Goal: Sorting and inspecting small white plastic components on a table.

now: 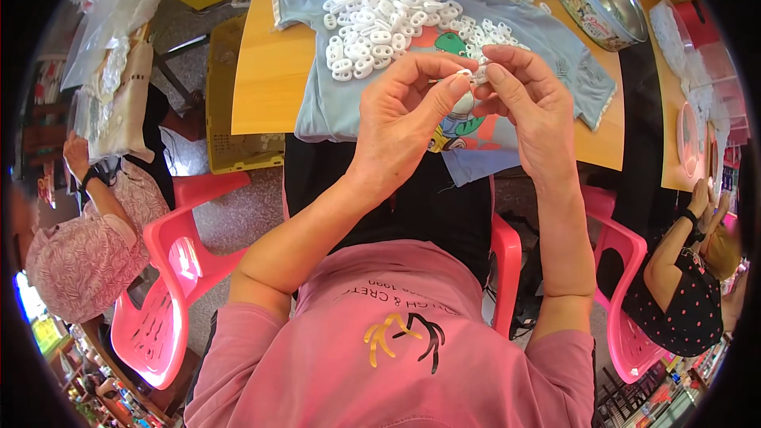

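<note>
A small white piece [466,74] is clamped in the grip of both the left hand [396,111] and right hand [545,111], above a blue shirt [317,111]; more white rings [372,28] are heaped on it; the desk [265,95] is partly covered.

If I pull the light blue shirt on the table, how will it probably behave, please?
The light blue shirt looks floppy, since its lower edge droops past the table edge. Pulling it may drag or scatter the small white pieces, which lie loosely heaped on it. That heap probably makes it heavier than cloth alone.
</note>
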### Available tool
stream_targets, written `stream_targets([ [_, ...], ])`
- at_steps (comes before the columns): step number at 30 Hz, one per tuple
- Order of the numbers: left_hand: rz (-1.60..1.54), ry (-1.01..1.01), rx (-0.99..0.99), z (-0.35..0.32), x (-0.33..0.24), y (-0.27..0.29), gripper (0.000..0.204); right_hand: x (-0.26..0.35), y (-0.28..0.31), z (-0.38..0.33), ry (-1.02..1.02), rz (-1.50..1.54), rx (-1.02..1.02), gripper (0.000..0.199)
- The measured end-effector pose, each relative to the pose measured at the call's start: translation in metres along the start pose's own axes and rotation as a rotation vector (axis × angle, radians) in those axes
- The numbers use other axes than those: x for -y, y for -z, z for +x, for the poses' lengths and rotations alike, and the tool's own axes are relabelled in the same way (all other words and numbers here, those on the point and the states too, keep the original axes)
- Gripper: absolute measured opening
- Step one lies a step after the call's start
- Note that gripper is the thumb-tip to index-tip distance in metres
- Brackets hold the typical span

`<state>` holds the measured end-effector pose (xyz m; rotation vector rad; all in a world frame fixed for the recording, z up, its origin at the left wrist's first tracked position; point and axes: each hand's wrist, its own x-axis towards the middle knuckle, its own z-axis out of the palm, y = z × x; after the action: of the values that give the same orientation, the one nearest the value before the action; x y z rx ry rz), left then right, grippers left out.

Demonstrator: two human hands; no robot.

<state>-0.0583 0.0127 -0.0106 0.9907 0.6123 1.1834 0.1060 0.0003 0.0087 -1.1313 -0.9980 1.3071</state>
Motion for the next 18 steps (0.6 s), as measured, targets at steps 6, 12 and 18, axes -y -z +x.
stream_targets([
  [6, -0.063, -0.037, -0.075, 0.001, 0.009, -0.008, 0.013, -0.010, -0.005, -0.003, 0.113, 0.054, -0.083, 0.024],
  [12, -0.128, 0.043, -0.100, 0.001, 0.011, -0.012, 0.015, -0.016, -0.007, -0.010, 0.122, 0.026, -0.121, 0.025],
  [18, -0.115, 0.125, -0.108, 0.002, 0.010, -0.009, 0.018, -0.006, -0.001, -0.012, 0.155, -0.060, -0.099, 0.025],
])
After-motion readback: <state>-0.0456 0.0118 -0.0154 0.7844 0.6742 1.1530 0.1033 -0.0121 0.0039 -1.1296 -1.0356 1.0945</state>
